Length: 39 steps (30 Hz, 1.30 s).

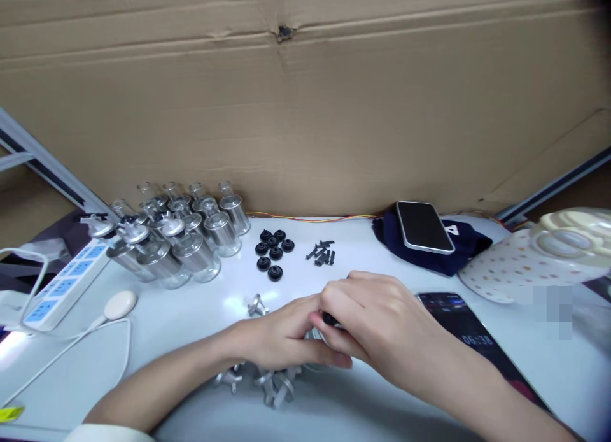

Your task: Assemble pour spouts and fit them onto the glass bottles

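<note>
Clear glass vessel, mostly hidden, under my hands at the near middle of the white tabletop. My left hand curls about it, thumb laid along the near side; its other fingertips are covered, so how hard they press I cannot tell. My right hand is bunched over the top, thumb and curled fingers pinching a small dark black piece.

Risks, as I judge them: smooth glass could twist in a loose left grip if the right pushes askew. The black piece, barely showing, could slip out; my own knuckles hide its alignment.

Just below: loose silver metal fittings, near enough for my left wrist to scatter. Beyond: ribbed round black stoppers and short black pins, small enough to roll if knocked.

Farther left, silver-banded clear glass bottles stand crowded; one nudge might topple several. Right: a dark-screened phone lies beside my forearm, easily bumped.
</note>
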{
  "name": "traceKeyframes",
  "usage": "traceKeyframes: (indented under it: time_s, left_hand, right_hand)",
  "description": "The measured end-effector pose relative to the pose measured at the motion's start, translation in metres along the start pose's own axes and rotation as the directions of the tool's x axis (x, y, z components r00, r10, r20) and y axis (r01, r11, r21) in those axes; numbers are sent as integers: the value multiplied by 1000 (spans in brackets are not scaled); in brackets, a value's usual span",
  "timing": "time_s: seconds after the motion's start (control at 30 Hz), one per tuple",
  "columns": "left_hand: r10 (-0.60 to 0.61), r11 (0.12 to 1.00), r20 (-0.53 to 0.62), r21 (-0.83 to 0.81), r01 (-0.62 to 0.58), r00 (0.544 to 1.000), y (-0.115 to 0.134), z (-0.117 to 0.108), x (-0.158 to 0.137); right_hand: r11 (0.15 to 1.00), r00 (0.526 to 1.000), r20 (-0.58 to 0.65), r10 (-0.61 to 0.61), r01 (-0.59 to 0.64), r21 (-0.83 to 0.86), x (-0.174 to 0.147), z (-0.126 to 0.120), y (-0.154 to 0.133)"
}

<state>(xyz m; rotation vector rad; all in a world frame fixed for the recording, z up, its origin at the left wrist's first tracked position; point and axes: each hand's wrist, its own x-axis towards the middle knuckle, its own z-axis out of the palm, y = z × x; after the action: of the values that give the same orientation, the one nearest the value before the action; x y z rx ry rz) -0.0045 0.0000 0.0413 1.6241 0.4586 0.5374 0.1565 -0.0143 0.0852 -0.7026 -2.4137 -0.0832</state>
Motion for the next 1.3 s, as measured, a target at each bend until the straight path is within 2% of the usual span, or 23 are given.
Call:
traceKeyframes:
  time_s: [0.17, 0.27, 0.33, 0.4, 0.47, 0.5, 0.57, 0.67, 0.73, 0.8, 0.87, 1.0, 1.3]
  left_hand:
    - [98, 995, -18, 15, -98, 995, -4, -1, -1]
    - [106, 992, 3, 63, -106, 994, -5, -4, -3]
    - [104, 989, 12, 106, -105, 994, -5, -6, -4]
    - [86, 988, 1, 129, -85, 996, -5, -5, -5]
    - [56, 994, -15, 91, -54, 998, -6, -2, -6]
    - [51, 998, -25, 47, -50, 998, -6, 0, -6]
    - [61, 998, -47, -30, -63, 997, -8, 4, -5]
    - [45, 998, -96, -49, -49, 994, -9, 8, -4]
    - [6, 999, -106, -53, -11, 994, -8, 9, -4]
    - [-14, 999, -123, -54, 7, 992, -8, 10, -4]
    - [-1, 1000, -175, -13, -1, 985, -9, 12, -3]
    - [52, 998, -279, 33, -45, 959, -13, 19, -2]
    - [58, 997, -260, -32, -68, 964, -18, 21, -4]
  right_hand:
    - [1000, 1000, -5, 17, -17, -4, 1, -1, -2]
    - [998, 998, -14, 57, -56, 12, -1, -1, -2]
    - [988, 992, -19, 123, -121, 91, -7, 1, -2]
    - [936, 965, -34, 261, -244, 255, -17, 8, -3]
    - [796, 885, -62, 462, -382, 470, -29, 21, -6]
    - [705, 818, -99, 567, -418, 573, -35, 30, -9]
    - [500, 697, -91, 711, -411, 762, -44, 47, -15]
    - [240, 656, 58, 752, -355, 904, -48, 65, -25]
    - [163, 648, 108, 754, -344, 925, -44, 69, -29]
    - [164, 627, 81, 775, -324, 932, -39, 69, -33]
    - [225, 611, 24, 791, -328, 918, -33, 67, -35]
    - [357, 628, -71, 775, -343, 869, -25, 65, -39]
    - [361, 617, -91, 781, -328, 873, -27, 69, -39]
